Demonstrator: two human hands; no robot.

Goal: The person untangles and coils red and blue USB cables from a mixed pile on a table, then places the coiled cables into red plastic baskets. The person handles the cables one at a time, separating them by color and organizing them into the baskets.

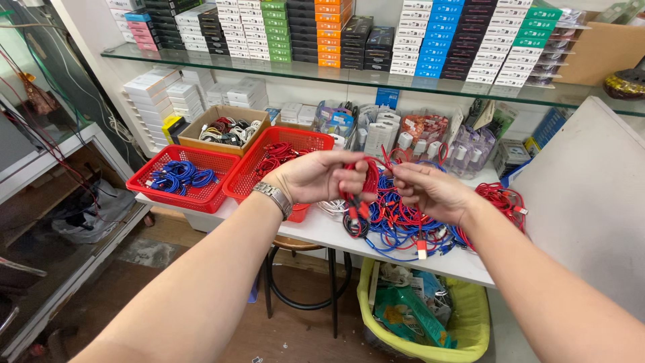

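Red cable (368, 183) looped in left hand (314, 176), right hand (430, 191) pinching its end

Glass shelf (349, 75) of stacked boxes, white table (322, 232), wooden floor (222, 323), yellow bin (470, 329) beneath

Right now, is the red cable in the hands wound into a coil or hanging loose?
Partly coiled. The left hand grips looped red cable; the right hand pinches a free strand, with plug ends dangling below.
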